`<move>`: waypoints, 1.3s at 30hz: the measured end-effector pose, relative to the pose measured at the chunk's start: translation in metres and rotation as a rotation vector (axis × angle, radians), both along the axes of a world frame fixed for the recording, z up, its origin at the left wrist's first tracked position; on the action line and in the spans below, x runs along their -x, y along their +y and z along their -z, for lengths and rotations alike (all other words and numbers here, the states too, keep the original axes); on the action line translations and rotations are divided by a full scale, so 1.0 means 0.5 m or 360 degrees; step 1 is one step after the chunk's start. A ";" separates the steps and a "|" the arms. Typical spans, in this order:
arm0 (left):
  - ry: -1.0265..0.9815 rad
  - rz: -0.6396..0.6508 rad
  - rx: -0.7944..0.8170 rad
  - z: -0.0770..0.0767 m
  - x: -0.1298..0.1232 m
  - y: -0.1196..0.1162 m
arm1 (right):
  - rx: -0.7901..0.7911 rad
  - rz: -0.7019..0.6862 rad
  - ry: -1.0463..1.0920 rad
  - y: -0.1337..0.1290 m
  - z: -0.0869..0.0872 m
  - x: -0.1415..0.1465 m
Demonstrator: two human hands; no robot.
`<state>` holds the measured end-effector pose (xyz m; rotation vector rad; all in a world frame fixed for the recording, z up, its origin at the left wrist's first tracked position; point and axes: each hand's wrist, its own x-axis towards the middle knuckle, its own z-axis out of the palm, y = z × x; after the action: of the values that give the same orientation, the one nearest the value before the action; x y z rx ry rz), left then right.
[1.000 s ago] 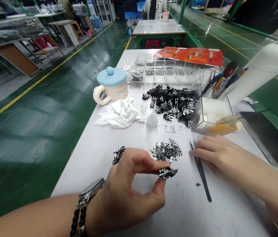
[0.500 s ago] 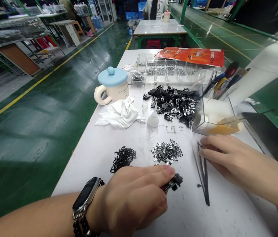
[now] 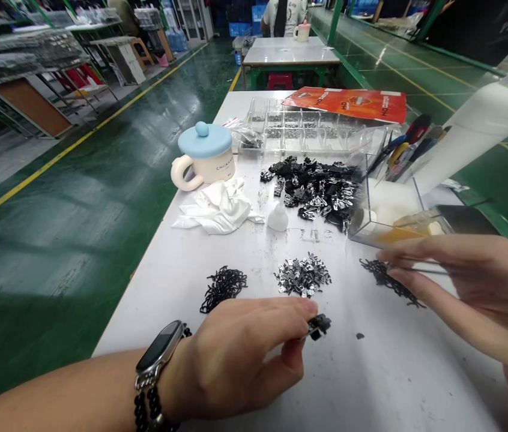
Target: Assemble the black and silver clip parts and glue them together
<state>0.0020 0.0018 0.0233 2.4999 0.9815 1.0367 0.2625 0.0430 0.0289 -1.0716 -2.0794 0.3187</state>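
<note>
My left hand [image 3: 254,354] is closed, pinching a small black part with metal on it [image 3: 319,326] between thumb and fingertips just above the table. At the right, my right hand [image 3: 465,282] has its fingers closed on thin tweezers [image 3: 420,264], mostly hidden by the fingers. Its fingertips are over the left end of a pile of thin black pieces [image 3: 391,282]. Beyond my left hand lie a heap of small silver metal clips [image 3: 303,275] and a heap of black hook-like pieces [image 3: 223,288]. A black speck [image 3: 359,336] lies between the hands.
Farther back lies a large pile of black-and-metal parts [image 3: 317,189]. Around it stand a lidded mug [image 3: 206,159], a white cloth [image 3: 220,207], a small squeeze bottle [image 3: 278,217], a clear tool holder [image 3: 371,231] and a compartment box [image 3: 263,141]. An orange bag [image 3: 348,103] lies behind.
The tweezers have swung round in my right hand from pointing toward me to lying across the fingers. That hand shifted right, uncovering the thin black pieces. My left hand stays nearly in place.
</note>
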 end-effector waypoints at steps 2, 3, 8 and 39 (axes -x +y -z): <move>0.0026 -0.0016 0.0022 0.004 0.002 -0.004 | 0.0276 0.0088 0.0487 -0.021 -0.007 0.034; 0.0036 -0.0024 0.0025 0.007 0.002 -0.005 | 0.0380 0.0106 0.0677 -0.031 -0.009 0.047; 0.0011 0.0039 -0.0030 0.009 0.002 -0.010 | 0.0746 -0.0273 0.0911 -0.057 -0.009 0.070; -0.0262 0.0329 -0.0103 0.025 -0.001 0.008 | 0.1024 -0.0228 0.0718 -0.073 0.000 0.101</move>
<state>0.0024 0.0056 0.0106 2.4563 0.6371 1.2004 0.2119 0.0066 0.0290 -1.0722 -1.6707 1.2429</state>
